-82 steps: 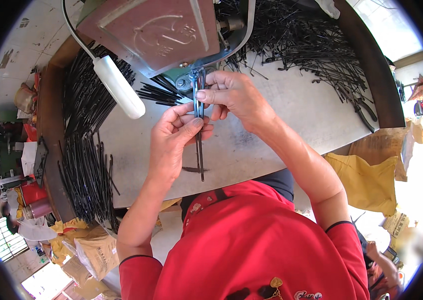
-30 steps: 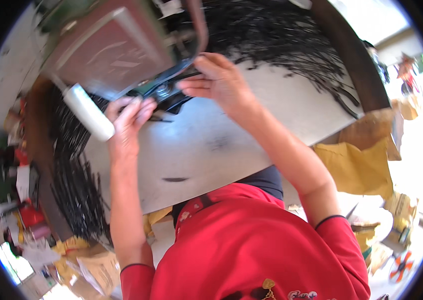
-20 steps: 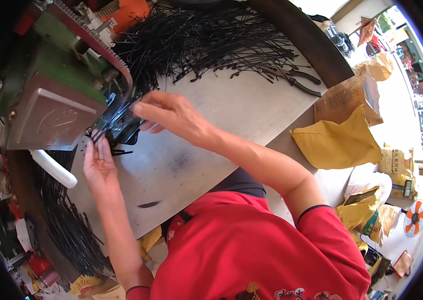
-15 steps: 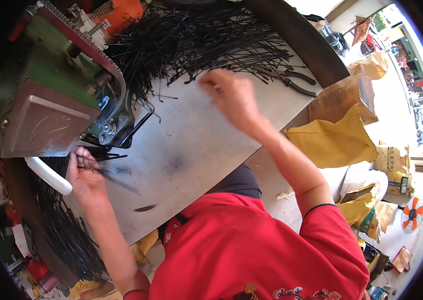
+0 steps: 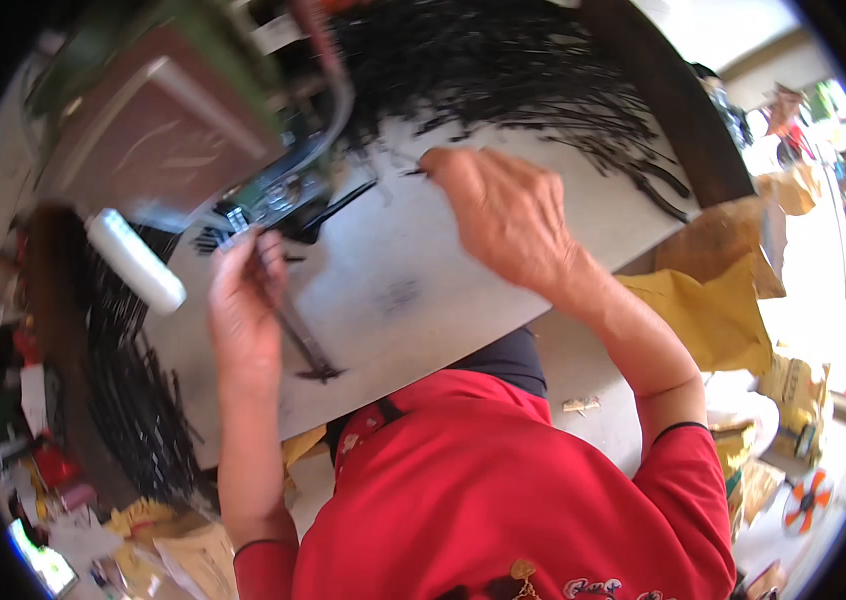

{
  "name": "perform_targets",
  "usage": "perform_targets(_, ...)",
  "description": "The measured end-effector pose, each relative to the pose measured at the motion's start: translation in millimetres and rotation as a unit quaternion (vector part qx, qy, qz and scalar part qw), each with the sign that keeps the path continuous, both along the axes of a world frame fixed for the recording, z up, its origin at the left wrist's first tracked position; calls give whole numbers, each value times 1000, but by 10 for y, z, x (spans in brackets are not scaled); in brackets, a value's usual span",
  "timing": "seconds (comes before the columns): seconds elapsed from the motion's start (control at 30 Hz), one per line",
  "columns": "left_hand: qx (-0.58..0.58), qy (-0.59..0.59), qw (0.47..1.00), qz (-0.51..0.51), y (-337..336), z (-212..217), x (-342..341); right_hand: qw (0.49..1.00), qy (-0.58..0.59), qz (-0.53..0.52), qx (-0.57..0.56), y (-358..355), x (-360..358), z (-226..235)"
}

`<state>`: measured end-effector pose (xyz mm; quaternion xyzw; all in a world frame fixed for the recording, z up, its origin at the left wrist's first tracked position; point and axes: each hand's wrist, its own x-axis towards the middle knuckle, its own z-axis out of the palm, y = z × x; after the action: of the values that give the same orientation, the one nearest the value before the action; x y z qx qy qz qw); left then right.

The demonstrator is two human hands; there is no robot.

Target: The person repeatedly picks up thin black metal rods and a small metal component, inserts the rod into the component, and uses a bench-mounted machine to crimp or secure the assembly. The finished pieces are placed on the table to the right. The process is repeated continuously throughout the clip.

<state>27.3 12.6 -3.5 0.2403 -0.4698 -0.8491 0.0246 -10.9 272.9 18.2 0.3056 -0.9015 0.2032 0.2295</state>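
Left grip point(image 5: 247, 298): clamped on a few thin dark rods point(image 5: 301, 335), fingers closed round their upper part, up under the machine's lower edge. Rods slant down toward the near edge of the counter point(image 5: 358, 275), lower ends by a dark streak point(image 5: 319, 375) close to that edge. Motion blur on them; can't count them, and can't tell if the ends touch the surface.

Right grip point(image 5: 511, 215): over the far half of the counter, well apart from the left one, back of the hand up, fingers curled and pointing at the far-left corner. Small dark sliver point(image 5: 415, 173) right at the fingertips. Can't tell whether I'm pinching it or it's just lying behind.

Machine point(image 5: 163, 135), green body with dull red cover, stands over the far-left part of the counter. White bar lamp point(image 5: 136, 262) hangs next to it, just left of my left grip. Black bar point(image 5: 343, 205) sticks out from the machine's base, toward the counter's middle.

Stock: pile of black rods point(image 5: 143, 420) along the left edge; larger tangled heap point(image 5: 503, 75) along the far edge, thinning toward the right. Dark-handled pliers point(image 5: 665, 190) at that end, near the right corner, inside the brown rim point(image 5: 678, 95). Off the right edge: yellow sack point(image 5: 708, 310), in front of a cardboard box point(image 5: 728, 240).
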Motion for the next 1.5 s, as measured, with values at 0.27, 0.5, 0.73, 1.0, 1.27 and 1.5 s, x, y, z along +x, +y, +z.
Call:
perform_targets(0.27,-122,29,992,-1,110,-43,-117,802,-496,40,-332,-1029,-11,-54)
perform_targets(0.5,-154,51,986,-33,127,25,-156,775,-492,18,-397,-1139,-86,-95)
perform_targets(0.73,-146,54,987,-28,143,26,-194,763,-494,13,-417,-1166,-116,-149)
perform_targets(1.0,-111,56,992,-31,125,12,-217,732,-513,23,-447,-1182,-132,-158)
perform_targets(1.27,-102,47,993,-40,112,4,-215,693,-530,41,-487,-1168,-147,-195)
perform_targets(1.5,-96,54,993,-36,94,-15,-234,677,-522,62,-514,-1188,-168,-225)
